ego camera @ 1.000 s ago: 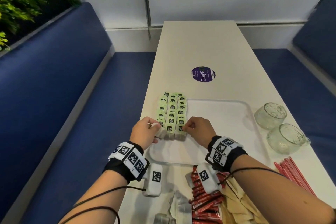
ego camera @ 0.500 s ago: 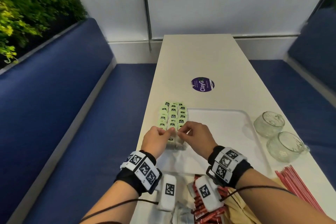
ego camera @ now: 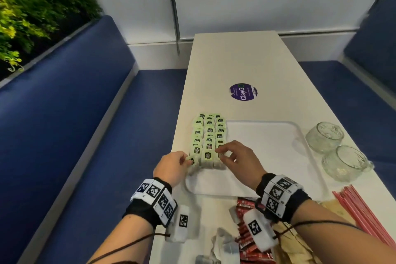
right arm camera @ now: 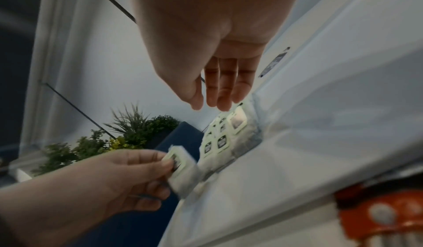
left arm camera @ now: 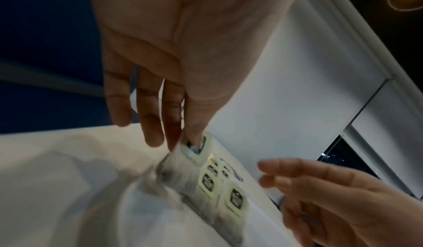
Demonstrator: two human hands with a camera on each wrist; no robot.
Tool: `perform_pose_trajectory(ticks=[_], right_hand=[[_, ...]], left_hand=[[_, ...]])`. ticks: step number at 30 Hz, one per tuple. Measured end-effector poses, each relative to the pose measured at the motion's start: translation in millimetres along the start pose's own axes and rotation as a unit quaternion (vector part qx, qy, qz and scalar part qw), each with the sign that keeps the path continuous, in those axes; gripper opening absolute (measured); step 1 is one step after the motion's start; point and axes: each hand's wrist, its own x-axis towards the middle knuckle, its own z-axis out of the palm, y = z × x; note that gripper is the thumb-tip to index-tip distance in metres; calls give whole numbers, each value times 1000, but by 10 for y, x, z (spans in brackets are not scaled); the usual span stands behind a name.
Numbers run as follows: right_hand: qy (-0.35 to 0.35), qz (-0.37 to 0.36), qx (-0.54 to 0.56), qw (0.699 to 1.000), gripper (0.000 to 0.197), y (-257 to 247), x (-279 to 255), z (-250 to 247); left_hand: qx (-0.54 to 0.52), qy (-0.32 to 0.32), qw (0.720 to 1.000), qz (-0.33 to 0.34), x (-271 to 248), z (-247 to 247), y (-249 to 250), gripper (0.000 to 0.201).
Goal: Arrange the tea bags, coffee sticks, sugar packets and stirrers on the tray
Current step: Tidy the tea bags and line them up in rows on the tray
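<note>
Left hand [ego camera: 171, 167] pinching tea bag [ego camera: 191, 160]

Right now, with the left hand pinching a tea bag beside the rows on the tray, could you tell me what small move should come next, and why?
Probably set the tea bag down at the near end of the left row. The left hand pinches it just beside that row on the tray, and the right hand hovers open at the right row.
</note>
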Motion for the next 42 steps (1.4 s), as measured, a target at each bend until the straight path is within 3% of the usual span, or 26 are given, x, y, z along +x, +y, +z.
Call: perform_pose_trajectory(ticks=[6, 14, 19, 23, 30, 35, 42], right_hand=[[-20, 49, -21, 998, 19, 199, 10, -61], [-20, 85, -26, 996, 13, 302, 59, -23], [-47, 101, -20, 994, 18, 350, 54, 39], [-73, 100, -35, 992, 16, 387, 107, 78], [-89, 105, -66, 988, 15, 342, 179, 63], [-75, 83, -62, 992, 16, 164, 14, -127], [-107, 71, -14, 992, 13, -33, -622, -195]], left_hand=[[51, -68, 995, 54, 216, -27, -101, 25], [8, -35, 998, 45, 370, 4, 58, 20], [-16, 23, 998, 52, 241, 70, 8, 27], [41, -39, 997, 54, 196, 100, 7, 26], [68, -49, 996, 35, 264, 93, 61, 24], [69, -44, 996, 44, 67, -8, 163, 26], [66, -69, 994, 57, -587, 16, 179, 26]])
